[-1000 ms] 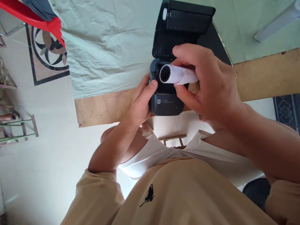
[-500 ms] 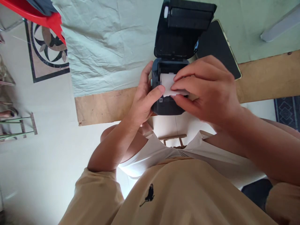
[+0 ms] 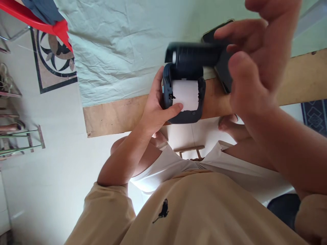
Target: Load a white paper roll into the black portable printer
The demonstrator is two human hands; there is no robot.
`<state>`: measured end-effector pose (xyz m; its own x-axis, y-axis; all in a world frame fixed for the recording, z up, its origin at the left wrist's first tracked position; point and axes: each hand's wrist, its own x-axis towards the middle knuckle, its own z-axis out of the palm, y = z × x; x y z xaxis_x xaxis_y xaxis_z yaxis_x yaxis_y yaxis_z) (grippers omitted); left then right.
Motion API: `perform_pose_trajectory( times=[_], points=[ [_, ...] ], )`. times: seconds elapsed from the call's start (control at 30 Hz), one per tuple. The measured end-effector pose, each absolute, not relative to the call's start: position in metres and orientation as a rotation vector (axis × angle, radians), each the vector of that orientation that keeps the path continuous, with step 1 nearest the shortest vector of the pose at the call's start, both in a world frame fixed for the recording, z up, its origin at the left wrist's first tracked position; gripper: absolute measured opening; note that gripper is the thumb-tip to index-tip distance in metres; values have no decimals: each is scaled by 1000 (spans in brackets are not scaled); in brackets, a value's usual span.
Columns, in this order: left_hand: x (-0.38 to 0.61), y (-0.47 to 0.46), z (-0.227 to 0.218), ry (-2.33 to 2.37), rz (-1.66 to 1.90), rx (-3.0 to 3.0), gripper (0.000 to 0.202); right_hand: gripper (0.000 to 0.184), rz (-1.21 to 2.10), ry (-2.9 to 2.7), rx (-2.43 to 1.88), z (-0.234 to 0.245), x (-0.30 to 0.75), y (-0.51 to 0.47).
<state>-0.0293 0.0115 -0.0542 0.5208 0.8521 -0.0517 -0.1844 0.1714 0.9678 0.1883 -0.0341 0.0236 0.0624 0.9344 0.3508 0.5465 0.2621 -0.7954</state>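
Note:
A small dark label printer (image 3: 184, 116) stands at the edge of a wooden table (image 3: 114, 114). Its paper bay holds a white paper roll (image 3: 186, 95). My left hand (image 3: 154, 110) grips the printer's left side, with the thumb pressed on the lower edge of the paper. The printer's lid (image 3: 194, 54) is blurred and tilted halfway down over the bay. Raised close to the camera, my right hand (image 3: 255, 58) has its fingers spread and holds nothing. Its fingertips rest against the right end of the lid.
A creased pale green cloth (image 3: 114, 51) covers the table beyond the bare wooden strip. A black phone (image 3: 224, 73) lies right of the printer, partly behind my right hand. A red chair (image 3: 38, 20) stands at the top left, and a metal rack (image 3: 20, 143) on the floor at left.
My right hand set the paper roll into the printer, let go and rose to the lid. The lid swung from upright to half closed. My left thumb moved onto the paper.

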Motion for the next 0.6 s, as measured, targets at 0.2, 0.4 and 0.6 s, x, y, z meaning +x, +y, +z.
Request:
perform_pose_trajectory(
  times=[0.2,0.4,0.6],
  points=[
    [-26,1,-28,708,839,1023,77,57,740,-1659,-1448,7,189,-34],
    [-20,-7,-7,794,841,901,35,80,917,-1826,-1545,1,191,-31],
    [-19,-5,-4,820,826,887,29,93,984,-1863,-1599,-4,193,-29]
  ],
)
